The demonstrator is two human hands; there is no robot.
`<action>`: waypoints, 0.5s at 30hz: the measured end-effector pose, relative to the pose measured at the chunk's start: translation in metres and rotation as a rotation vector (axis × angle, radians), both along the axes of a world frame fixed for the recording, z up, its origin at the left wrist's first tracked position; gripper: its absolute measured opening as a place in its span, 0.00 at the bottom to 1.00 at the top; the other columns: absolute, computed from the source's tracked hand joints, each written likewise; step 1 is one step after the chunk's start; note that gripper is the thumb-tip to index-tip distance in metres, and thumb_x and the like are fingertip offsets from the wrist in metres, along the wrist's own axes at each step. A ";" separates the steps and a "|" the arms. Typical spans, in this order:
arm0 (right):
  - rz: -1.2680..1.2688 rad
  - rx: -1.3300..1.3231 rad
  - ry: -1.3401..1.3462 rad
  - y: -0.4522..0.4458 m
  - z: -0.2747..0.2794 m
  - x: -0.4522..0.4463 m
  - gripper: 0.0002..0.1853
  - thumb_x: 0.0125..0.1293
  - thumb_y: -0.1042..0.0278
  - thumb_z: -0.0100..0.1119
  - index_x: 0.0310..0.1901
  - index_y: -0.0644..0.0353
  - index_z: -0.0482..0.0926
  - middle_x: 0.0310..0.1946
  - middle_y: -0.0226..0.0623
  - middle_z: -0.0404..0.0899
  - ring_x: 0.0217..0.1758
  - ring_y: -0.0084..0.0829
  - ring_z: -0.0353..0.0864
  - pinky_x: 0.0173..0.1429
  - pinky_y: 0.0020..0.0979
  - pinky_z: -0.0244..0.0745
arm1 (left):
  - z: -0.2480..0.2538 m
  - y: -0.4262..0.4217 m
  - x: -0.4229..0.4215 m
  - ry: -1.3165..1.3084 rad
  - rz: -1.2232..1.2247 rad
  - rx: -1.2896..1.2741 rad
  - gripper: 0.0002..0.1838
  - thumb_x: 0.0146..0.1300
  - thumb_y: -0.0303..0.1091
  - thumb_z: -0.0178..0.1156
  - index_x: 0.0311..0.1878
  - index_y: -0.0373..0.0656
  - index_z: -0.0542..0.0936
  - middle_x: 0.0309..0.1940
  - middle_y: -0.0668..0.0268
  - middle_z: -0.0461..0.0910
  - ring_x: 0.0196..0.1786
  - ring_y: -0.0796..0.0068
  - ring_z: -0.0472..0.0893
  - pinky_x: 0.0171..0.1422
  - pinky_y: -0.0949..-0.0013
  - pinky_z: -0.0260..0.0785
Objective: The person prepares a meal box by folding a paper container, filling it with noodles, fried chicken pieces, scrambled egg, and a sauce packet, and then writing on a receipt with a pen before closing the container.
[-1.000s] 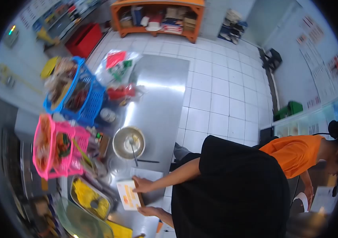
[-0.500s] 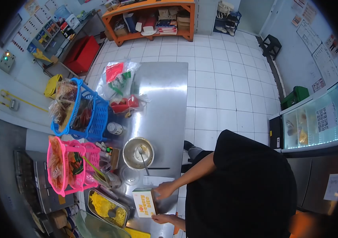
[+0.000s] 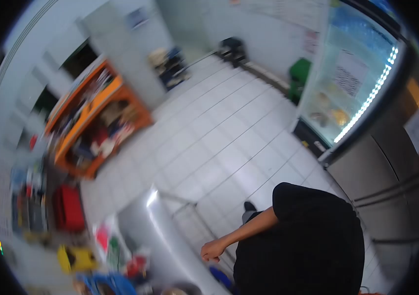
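Note:
My right hand [image 3: 213, 250] hangs beside the long edge of the steel table [image 3: 158, 231], at the end of a bent forearm. Its fingers are curled in, and I see nothing held in them. Below it a blue object [image 3: 220, 276], only partly visible, shows by the table edge. My left hand is out of view. On the table are a plastic bag with red and green on it [image 3: 113, 250], a red item [image 3: 136, 265] and the blue basket [image 3: 106, 284], all blurred. A bowl's rim [image 3: 174, 291] shows at the bottom edge.
White floor tiles [image 3: 209, 137] stretch ahead. An orange shelf unit [image 3: 99, 118] stands at upper left, near a red bin [image 3: 68, 208] and a yellow bin [image 3: 77, 259]. A lit glass-door fridge [image 3: 344, 73] and steel cabinets [image 3: 366, 162] line the right side.
The view has swung toward the floor and fridge. My right hand has come off the printed box and is beside the table. The box and my left hand have left view.

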State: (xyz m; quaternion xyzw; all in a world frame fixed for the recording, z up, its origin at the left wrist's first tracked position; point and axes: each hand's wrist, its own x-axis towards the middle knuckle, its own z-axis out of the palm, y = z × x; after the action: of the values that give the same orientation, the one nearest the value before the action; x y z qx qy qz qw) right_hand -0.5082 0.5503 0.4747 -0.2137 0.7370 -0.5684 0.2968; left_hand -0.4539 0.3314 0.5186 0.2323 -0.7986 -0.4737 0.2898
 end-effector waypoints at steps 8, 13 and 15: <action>-1.072 -0.912 -0.521 0.302 0.042 0.006 0.40 0.71 0.31 0.41 0.72 0.57 0.61 0.68 0.50 0.65 0.72 0.42 0.66 0.66 0.50 0.70 | 0.025 0.416 -0.108 0.082 -1.395 -0.049 0.34 0.77 0.58 0.36 0.70 0.36 0.64 0.69 0.48 0.64 0.69 0.53 0.66 0.74 0.51 0.54; -1.436 -0.833 -0.070 0.471 0.122 0.080 0.42 0.73 0.28 0.32 0.78 0.48 0.49 0.78 0.45 0.50 0.81 0.43 0.48 0.80 0.43 0.45 | -0.013 0.646 -0.111 -0.300 -1.875 0.099 0.42 0.73 0.66 0.36 0.74 0.39 0.57 0.69 0.52 0.64 0.72 0.54 0.64 0.77 0.48 0.48; -1.719 -0.530 0.300 0.522 0.151 0.099 0.43 0.73 0.29 0.33 0.79 0.51 0.47 0.80 0.42 0.44 0.83 0.44 0.40 0.81 0.44 0.40 | -0.040 0.722 -0.127 -1.081 -1.754 0.477 0.51 0.66 0.76 0.36 0.78 0.41 0.51 0.72 0.53 0.61 0.73 0.52 0.63 0.78 0.46 0.44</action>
State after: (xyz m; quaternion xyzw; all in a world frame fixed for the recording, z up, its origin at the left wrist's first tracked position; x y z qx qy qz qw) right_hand -0.4088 1.0724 0.6257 0.2761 0.5186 -0.7108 -0.3868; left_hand -0.5808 1.0533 0.4783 -0.1948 -0.5960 -0.4956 -0.6010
